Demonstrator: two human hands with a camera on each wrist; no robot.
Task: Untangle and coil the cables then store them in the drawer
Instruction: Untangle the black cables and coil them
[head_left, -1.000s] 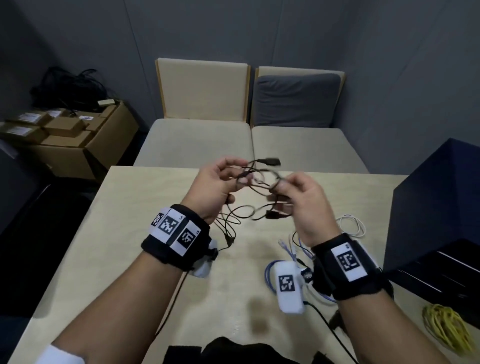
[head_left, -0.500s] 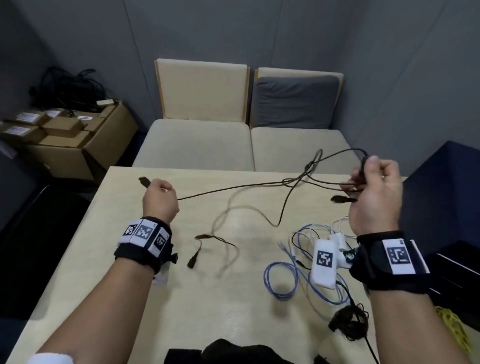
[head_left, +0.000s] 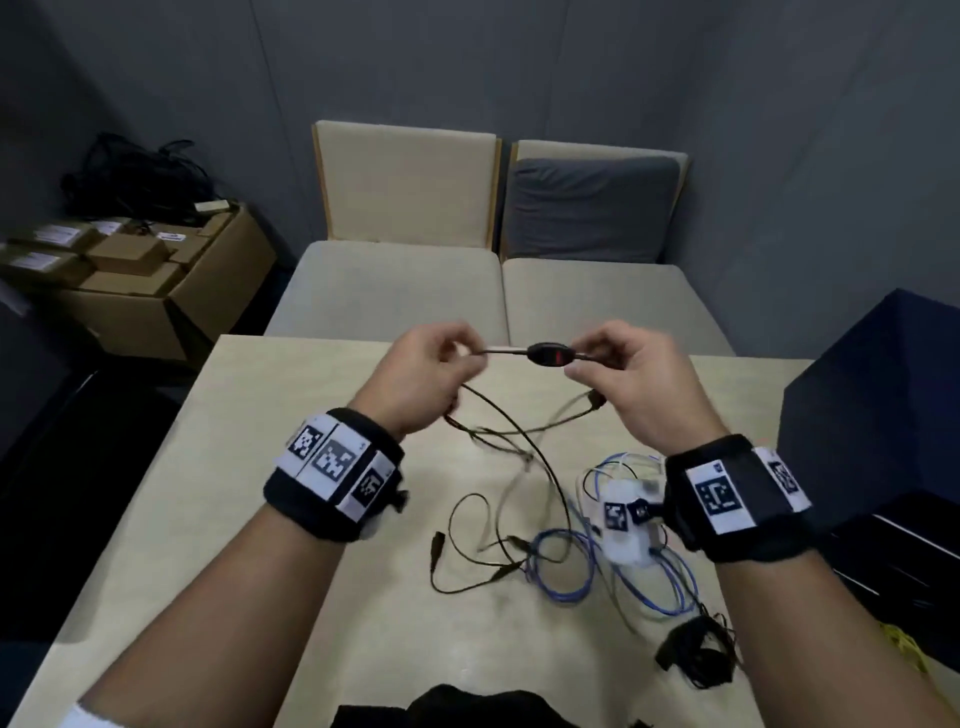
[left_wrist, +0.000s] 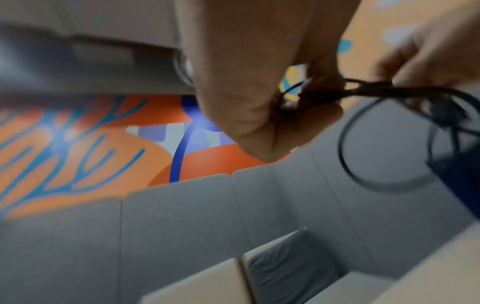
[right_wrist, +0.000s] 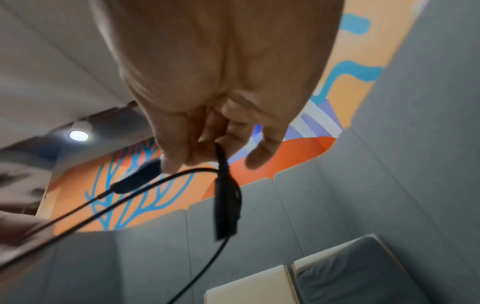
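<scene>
Both hands up over far part of worktop (head_left: 218, 499). Left hand (head_left: 415, 384) pinched black cable (head_left: 524, 447); right hand (head_left: 628, 384) pinched it by fat black lump (head_left: 549, 356). Short bit pulled flat between them, likely to find start for coil. Rest hung down in loops onto worktop. Blue cable (head_left: 563, 577) lay near right wrist. Drawer unit (head_left: 878, 410) stood at right edge. Plenty of bare room on left.

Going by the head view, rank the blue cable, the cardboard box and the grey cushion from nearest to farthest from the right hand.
From the right hand:
1. Blue cable, on the table just below the wrist.
2. Grey cushion, on the seat back ahead.
3. Cardboard box, on the floor far left.
</scene>
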